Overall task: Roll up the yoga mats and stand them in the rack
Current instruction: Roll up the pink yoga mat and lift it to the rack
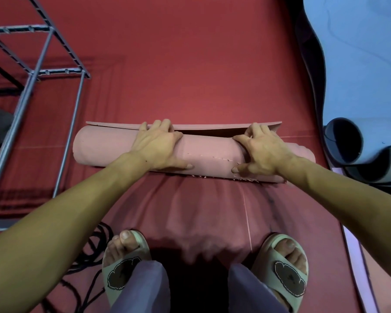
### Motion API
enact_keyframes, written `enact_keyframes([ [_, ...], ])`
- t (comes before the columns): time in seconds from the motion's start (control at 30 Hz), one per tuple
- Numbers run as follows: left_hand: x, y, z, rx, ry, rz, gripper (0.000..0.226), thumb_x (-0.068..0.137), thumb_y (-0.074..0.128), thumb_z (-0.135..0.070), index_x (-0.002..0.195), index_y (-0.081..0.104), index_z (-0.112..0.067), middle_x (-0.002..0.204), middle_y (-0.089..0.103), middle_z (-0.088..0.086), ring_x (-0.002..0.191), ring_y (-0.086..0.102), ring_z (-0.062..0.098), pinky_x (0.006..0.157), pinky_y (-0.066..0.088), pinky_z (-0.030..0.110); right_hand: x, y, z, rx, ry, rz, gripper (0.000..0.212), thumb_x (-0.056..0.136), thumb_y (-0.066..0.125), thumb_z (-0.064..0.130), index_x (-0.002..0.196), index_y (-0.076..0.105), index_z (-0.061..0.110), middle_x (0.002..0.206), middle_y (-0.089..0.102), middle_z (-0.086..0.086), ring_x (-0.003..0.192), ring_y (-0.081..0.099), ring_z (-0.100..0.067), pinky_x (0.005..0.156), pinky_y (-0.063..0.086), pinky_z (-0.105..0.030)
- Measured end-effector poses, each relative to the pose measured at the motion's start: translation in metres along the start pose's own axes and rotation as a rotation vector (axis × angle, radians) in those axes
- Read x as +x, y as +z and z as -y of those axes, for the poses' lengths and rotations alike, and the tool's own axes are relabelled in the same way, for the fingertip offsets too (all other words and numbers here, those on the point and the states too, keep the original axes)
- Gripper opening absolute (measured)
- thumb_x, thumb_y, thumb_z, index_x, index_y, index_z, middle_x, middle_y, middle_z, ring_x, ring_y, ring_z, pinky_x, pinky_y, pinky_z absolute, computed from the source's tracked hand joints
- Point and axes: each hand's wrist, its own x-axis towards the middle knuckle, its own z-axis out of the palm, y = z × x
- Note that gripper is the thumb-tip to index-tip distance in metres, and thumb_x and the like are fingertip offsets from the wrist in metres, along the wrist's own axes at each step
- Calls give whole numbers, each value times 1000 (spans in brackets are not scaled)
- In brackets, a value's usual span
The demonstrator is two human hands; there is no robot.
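Both hands lie on the pink foam yoga mat roll [190,152] at the middle of the red floor covering [201,64]: the left hand [158,145] and the right hand [260,152] each curl fingers over the roll's far side, where the last loose flap lifts, with thumbs on the near side. To finish well, I judge both should press evenly and keep the ends square before carrying it to the grey metal-tube rack [38,71] at far left. No readable writing shows; the pale slippers [289,274] bear only a dark patch.
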Motion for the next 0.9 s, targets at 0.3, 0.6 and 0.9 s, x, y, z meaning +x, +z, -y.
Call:
enact_keyframes([
  [0.3, 8, 3, -4, 48, 47, -27, 114, 51, 83, -81, 142, 41, -27, 137, 54, 2, 128, 52, 30, 113, 31, 61, 3, -9, 2, 66, 45, -16, 76, 84, 71, 64, 143, 49, 22, 133, 53, -6, 124, 49, -30, 96, 49, -48],
  [0.6, 24, 6, -11, 162, 7, -96, 107, 61, 70, -87, 141, 47, -20, 127, 51, 10, 118, 53, 34, 112, 35, 62, 4, 1, 4, -15, 102, -76, 90, 87, 34, 70, 156, 37, 13, 137, 51, -14, 122, 49, -37, 100, 48, -54],
  [0.9, 44, -3, -2, 133, -14, -54, 108, 64, 59, -92, 142, 49, -17, 143, 45, 17, 130, 43, 38, 113, 35, 58, 22, 15, 6, -241, 172, -72, 133, 56, 87, 74, 158, 24, 17, 145, 38, -21, 125, 44, -41, 110, 37, -50],
])
